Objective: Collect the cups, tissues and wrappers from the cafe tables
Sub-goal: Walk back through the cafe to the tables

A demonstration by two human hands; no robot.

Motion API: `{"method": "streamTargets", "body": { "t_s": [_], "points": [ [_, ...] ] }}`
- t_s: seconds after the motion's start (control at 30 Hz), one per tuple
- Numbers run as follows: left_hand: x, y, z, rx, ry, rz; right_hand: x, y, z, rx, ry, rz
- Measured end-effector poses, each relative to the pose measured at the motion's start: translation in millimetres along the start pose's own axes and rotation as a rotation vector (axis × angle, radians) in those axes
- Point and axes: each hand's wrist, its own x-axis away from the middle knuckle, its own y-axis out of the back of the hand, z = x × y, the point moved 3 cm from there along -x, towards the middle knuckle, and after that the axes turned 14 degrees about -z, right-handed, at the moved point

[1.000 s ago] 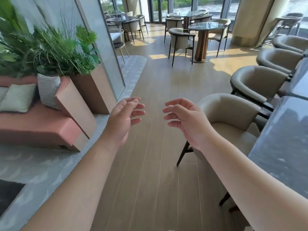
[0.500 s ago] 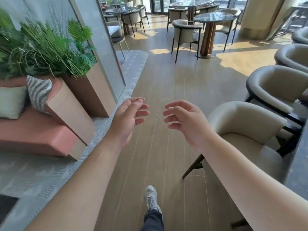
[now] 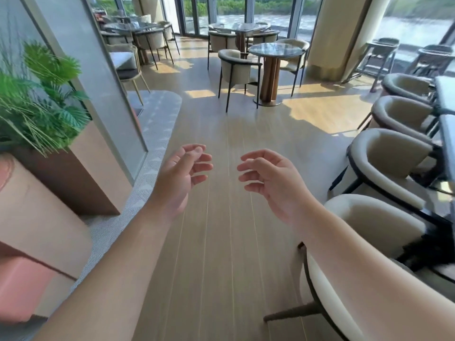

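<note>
Your left hand (image 3: pixel 181 177) and your right hand (image 3: pixel 272 179) hang side by side over the wooden floor (image 3: pixel 221 254), palms turned toward each other, fingers loosely curled and holding nothing. Just to the right of your right forearm sits a cream armchair (image 3: pixel 369 232), the nearest in a row of matching chairs along the right edge, each tucked against a dark table edge (image 3: pixel 446 141) that is mostly cut off by the frame. To your left stands a terracotta planter (image 3: pixel 81 173) filled with green ferns (image 3: pixel 41 102), backed by a tall glass panel (image 3: pixel 98 77). Farther ahead, in sunlight, a round marble-topped table (image 3: pixel 275 49) stands on a wooden pedestal with chairs around it, and more tables lie beyond near the windows. No cups, tissues or wrappers can be made out on any table from here; the distant tops are too small to tell.
</note>
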Motion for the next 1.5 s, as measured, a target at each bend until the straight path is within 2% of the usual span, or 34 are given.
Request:
{"method": "streamTargets", "body": {
  "t_s": [0.27, 0.53, 0.7, 1.07, 1.5],
  "points": [
    [-112.7, -8.0, -7.2, -0.024, -0.023, 0.030, -97.6, -48.6, -4.1, -0.006, -0.016, 0.020],
    [-224.9, -31.6, 21.0, -0.063, -0.003, -0.010, -226.0, -70.1, -22.5, 0.004, -0.036, 0.043],
    [-321.8, -75.5, 31.5, -0.075, 0.009, -0.038, -338.8, -77.1, -21.0, 0.004, -0.059, 0.064],
    [-518.0, -178.9, 27.5, -0.106, -0.011, -0.058, -569.2, -82.1, 32.2, 0.005, -0.056, 0.094],
    [-729.7, -170.0, 30.5, -0.109, -0.019, -0.090, -753.6, -180.2, 14.1, 0.023, -0.100, 0.125]
  ]
}}
